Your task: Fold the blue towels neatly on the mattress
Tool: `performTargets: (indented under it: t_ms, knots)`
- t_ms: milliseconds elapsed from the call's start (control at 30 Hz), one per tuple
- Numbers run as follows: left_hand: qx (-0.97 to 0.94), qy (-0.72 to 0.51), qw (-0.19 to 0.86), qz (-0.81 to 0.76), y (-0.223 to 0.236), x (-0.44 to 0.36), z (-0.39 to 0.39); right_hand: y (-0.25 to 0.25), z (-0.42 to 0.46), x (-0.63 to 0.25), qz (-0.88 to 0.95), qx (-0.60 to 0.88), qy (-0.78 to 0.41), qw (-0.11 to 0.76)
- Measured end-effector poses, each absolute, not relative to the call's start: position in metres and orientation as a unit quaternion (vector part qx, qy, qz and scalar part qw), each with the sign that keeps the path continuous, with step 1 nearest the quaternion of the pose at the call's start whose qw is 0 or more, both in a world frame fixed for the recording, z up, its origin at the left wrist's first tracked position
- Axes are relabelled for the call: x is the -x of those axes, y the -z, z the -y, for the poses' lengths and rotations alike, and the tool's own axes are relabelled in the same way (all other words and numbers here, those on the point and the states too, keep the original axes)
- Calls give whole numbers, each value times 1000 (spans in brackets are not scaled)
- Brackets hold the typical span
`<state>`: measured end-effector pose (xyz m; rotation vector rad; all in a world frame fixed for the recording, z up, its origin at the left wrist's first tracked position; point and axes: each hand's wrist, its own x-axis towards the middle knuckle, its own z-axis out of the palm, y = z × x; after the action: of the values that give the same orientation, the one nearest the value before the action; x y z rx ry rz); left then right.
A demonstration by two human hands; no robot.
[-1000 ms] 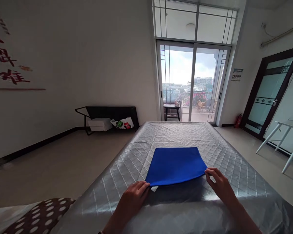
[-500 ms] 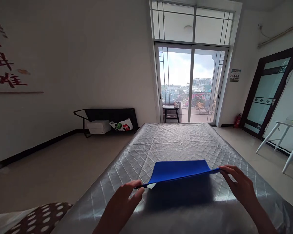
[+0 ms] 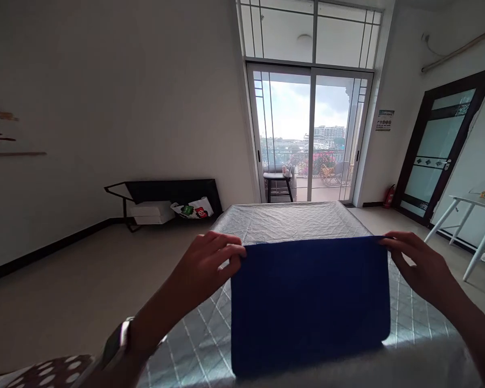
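A dark blue rectangular mat (image 3: 311, 304) with rounded corners hangs upright in front of me, spread between both hands. My left hand (image 3: 212, 256) is closed on its upper left corner, thumb and fingers pinching the edge. At the upper right corner, my right hand (image 3: 422, 264) pinches the same top edge. The lower edge of the mat hangs at or just over the silver-grey quilted cover (image 3: 283, 220); whether it touches is unclear. The mat hides the middle of the cover. A watch or band (image 3: 121, 339) is on my left wrist.
Brown polka-dot fabric (image 3: 50, 372) lies at lower left. Along the left wall is a black rack (image 3: 173, 191) with white boxes (image 3: 151, 213) and a printed bag (image 3: 194, 209). A white table (image 3: 479, 203) stands right, near a dark-framed door (image 3: 436, 151). Glass sliding doors (image 3: 311, 134) are ahead.
Both hands have risen with the mat, lifting its near edge. It was tilted low over the cover, its far part bent upward; now it hangs upright and flat towards me. The view has shifted slightly right.
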<state>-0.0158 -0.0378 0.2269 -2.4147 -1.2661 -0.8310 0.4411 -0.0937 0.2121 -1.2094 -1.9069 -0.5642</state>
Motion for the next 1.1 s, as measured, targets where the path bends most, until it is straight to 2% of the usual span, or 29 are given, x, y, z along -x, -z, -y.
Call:
performTargets:
  t_ms: [233, 333, 467, 533, 633, 767, 867, 967, 1100]
  knots:
    - [892, 138, 56, 426, -264, -49, -106, -237, -40, -457, 767, 587, 82, 246]
    - [858, 148, 108, 480, -290, -79, -160, -267, -102, -460, 750, 612, 101, 228]
    - [783, 243, 190, 540, -302, -111, -205, -292, -161, -467, 729, 620, 147, 251]
    - [766, 278, 197, 545, -284, -121, -219, -284, -182, -474, 721, 625, 153, 257]
    - [786, 274, 178, 525, -226, -130, -235, -242, -204, -484, 704, 656, 140, 232]
    - [863, 151, 125, 466, -125, -136, -241, -151, -211, -493, 679, 714, 83, 148]
    - [885, 96, 87, 447, -69, -140, -238, -92, -206, -495, 676, 735, 28, 49]
    - [888, 92, 82, 443, -48, -142, -236, -64, -204, -499, 684, 729, 15, 15]
    - [896, 92, 100, 424, -50, -141, -234, -64, -206, -507, 702, 712, 15, 10]
